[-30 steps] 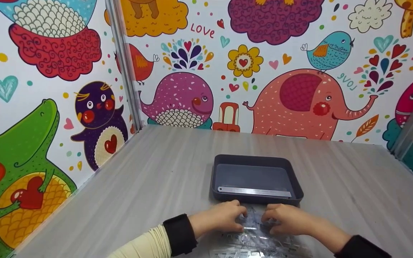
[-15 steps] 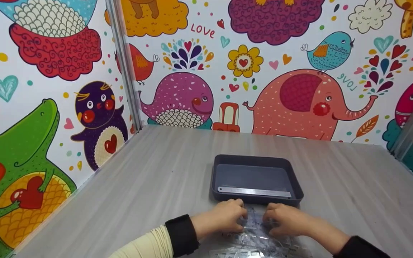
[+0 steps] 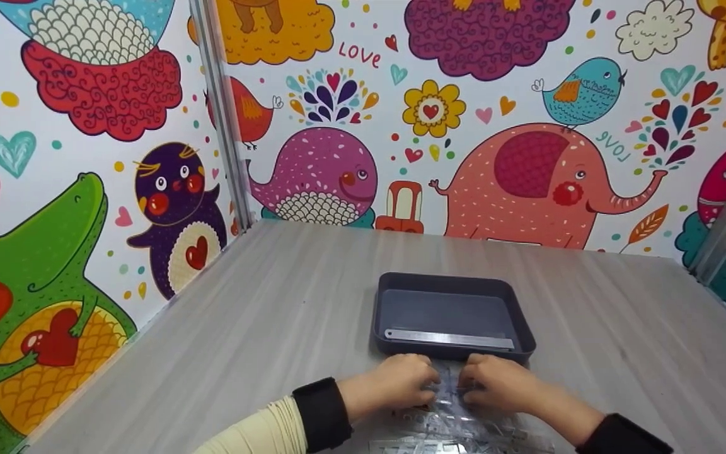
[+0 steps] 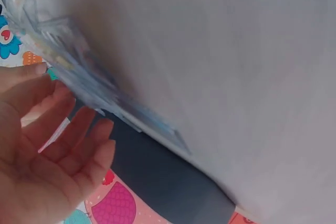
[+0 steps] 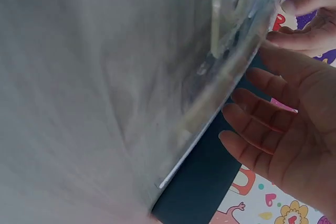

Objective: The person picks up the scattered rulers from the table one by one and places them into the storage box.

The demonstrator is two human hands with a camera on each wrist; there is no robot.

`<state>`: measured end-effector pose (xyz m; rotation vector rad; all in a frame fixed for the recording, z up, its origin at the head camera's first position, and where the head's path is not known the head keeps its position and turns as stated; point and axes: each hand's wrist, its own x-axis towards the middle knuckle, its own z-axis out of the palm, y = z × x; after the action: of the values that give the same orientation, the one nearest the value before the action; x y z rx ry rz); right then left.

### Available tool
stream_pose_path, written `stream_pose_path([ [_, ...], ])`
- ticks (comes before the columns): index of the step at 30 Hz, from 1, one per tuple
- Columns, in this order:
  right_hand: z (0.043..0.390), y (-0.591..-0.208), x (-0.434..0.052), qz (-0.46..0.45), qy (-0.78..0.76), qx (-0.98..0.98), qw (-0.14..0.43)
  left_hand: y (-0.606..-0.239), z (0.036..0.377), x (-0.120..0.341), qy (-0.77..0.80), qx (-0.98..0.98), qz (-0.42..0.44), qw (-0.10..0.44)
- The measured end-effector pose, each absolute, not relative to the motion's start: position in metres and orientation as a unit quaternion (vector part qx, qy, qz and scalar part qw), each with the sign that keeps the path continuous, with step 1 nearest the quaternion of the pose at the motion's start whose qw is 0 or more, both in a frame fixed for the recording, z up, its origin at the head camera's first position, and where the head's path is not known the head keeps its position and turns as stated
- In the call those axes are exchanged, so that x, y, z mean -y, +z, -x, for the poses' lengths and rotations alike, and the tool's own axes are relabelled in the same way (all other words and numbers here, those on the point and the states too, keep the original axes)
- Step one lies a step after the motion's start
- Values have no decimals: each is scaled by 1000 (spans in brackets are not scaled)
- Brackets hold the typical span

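Note:
A loose pile of clear plastic pieces [image 3: 445, 413], thin and flat, some with cut-out shapes, lies at the near side of the table. My left hand [image 3: 401, 381] is at the pile's left, its fingers loosely bent with the tips right at the plastic. Facing it from the right, my right hand [image 3: 505, 384] has its fingers gently curved against the pieces. The left wrist view shows the plastic sheets [image 4: 89, 82] layered beside relaxed left fingers [image 4: 79, 129]. In the right wrist view, spread right fingers [image 5: 262, 114] lie alongside the plastic edge [image 5: 210, 98].
Just beyond the hands stands a dark grey rectangular tray [image 3: 445, 309] with low walls. A metal ruler [image 3: 451, 339] lies in it along the near wall. Behind the wood-grain table [image 3: 300, 302] rises a wall [image 3: 438, 63] printed with cartoon animals.
Both hands have drawn slightly closer together over the plastic pieces, narrowing the gap between them. The head view has shifted a little; the tray and metal ruler keep their places.

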<state>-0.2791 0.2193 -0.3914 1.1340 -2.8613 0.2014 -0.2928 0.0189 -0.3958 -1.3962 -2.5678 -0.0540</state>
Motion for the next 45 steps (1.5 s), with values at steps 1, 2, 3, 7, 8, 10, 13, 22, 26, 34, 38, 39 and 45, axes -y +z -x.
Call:
stream_pose_path([
  [1,280,-391,-219,-362,67,929,25,-396,294,-20,-21,875,472,105],
  [2,281,-391,-219,-359,69,931,23,-396,296,-21,-23,877,470,101],
  [3,283,-391,-218,-357,71,931,20,-395,298,-22,-22,878,467,97],
  [7,287,-392,-217,-357,82,931,9,-393,303,-27,-13,882,466,72],
  [8,288,-392,-216,-358,85,930,5,-392,304,-28,-10,882,466,67],
  [10,289,-392,-216,-363,91,927,2,-390,304,-30,-6,883,467,54],
  [13,290,-391,-216,-367,95,925,-1,-389,304,-33,-4,885,464,38],
  [22,292,-388,-215,-357,101,928,-27,-387,309,-41,-55,908,414,-36],
  [26,293,-389,-214,-361,108,926,-23,-386,307,-43,-63,918,389,-46],
  [34,292,-391,-213,-348,126,929,-6,-387,305,-44,-90,922,374,-39],
  [38,291,-391,-212,-342,134,930,-4,-388,305,-44,-108,918,382,-28],
  [39,291,-391,-212,-341,135,930,-4,-388,305,-44,-110,917,384,-25],
  [45,288,-388,-210,-338,144,930,-10,-387,304,-45,-98,915,390,-7],
])
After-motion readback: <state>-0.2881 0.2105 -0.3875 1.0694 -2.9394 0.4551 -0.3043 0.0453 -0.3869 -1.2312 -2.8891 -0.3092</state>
